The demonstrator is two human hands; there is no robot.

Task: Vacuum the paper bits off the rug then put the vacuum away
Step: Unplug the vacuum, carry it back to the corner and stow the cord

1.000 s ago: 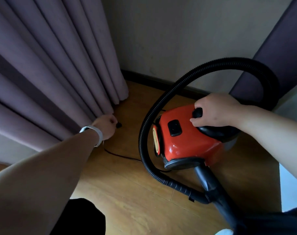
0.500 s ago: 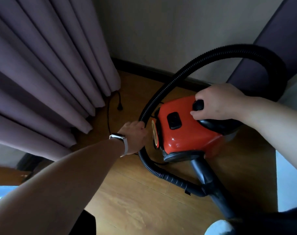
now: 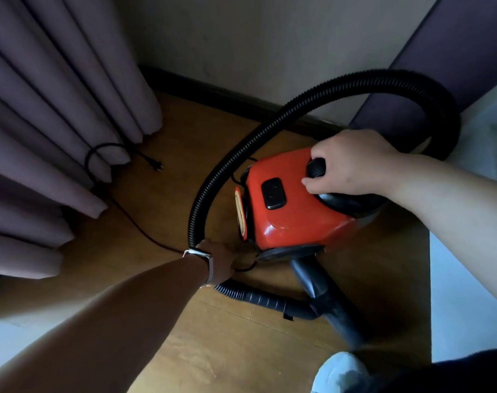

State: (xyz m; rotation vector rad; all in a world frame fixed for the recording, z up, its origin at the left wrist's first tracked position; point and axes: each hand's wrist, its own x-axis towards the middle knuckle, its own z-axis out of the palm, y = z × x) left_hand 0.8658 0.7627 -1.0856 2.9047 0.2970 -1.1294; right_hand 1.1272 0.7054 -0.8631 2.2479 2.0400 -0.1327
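Red plastic canister vacuum cleaner is down in the corner of the room, over the light wooden plank floor. Purple pleated curtains hang to one side, and the dark skirting board runs just behind.

The right hand is on top of the machine, fingers curled round the black plastic carrying handle. One fingertip rests on the red casing near the black rocker switch. Firm hold there. The body looks tipped, its round black end facing the floor, but whether it bears on the boards I can't say.

Black ribbed hose arcs high from behind the right hand and sweeps down the curtain side. It passes under the left wrist and joins the dark rigid tube lying on the floor in front.

The left hand, with a pale wrist band, is low at the bottom corner of the vacuum, back of the hand up, against the hose. Its fingers are tucked out of sight, so I can't tell whether they're closed on anything.

Thin black power cord runs across the floor right up to that hand, and a small loop shows on its far side. Further off, the cord curls by the curtain hem and its plug lies loose on the boards.
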